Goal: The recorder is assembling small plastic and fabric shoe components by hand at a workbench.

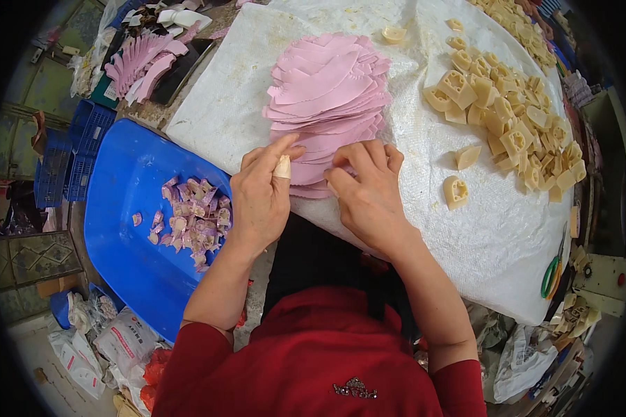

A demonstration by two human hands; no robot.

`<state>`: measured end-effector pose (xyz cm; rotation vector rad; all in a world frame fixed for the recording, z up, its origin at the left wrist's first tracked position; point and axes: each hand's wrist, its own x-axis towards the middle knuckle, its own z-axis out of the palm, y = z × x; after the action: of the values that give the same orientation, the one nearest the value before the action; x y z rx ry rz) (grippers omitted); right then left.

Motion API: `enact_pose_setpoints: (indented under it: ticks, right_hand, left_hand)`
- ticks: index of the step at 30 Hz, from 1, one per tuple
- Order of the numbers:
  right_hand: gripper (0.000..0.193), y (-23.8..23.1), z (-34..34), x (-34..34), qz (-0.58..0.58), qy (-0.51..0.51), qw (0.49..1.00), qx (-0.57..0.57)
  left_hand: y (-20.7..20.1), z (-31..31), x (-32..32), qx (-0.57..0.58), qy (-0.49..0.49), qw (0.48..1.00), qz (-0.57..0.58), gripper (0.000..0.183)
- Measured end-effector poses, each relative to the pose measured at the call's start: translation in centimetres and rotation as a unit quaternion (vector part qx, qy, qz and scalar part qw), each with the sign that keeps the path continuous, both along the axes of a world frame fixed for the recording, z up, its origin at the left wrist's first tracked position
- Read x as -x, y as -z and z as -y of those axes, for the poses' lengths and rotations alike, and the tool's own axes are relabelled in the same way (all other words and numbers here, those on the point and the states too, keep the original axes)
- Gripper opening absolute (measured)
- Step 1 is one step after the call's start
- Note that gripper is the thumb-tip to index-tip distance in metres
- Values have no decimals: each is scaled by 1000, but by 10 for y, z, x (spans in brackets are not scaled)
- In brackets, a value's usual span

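A fanned stack of thin pink cut-out sheets (pixel 327 97) lies on a white woven sack cover (pixel 229 90). My left hand (pixel 261 198), with a tape wrap on the thumb, pinches the near edge of the lowest pink sheets. My right hand (pixel 367 191) presses its fingertips on the same near edge, beside the left one. Both hands touch the stack at its front; the sheets' near rim is partly hidden under my fingers.
A blue plastic tub (pixel 129 229) at my left holds pink scrap bits (pixel 191 219). Many cream foam blocks (pixel 508 104) lie at the right on the cover. More pink pieces (pixel 142 62) lie far left. Green-handled scissors (pixel 551 276) hang at the right edge. Bags litter the floor.
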<state>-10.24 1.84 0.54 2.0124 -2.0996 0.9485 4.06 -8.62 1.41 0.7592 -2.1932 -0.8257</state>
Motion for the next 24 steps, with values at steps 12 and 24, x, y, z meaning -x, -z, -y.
enact_pose_setpoints:
  ticks: [12,24]
  right_hand:
    - [18,-12,-46,30,231,90,954,171]
    - [25,-6,-25,8,69,60,996,-11]
  left_hand:
    - [6,-12,4,-50,15,987,-152,23]
    - [19,-31,24,58,-70,994,-64,51]
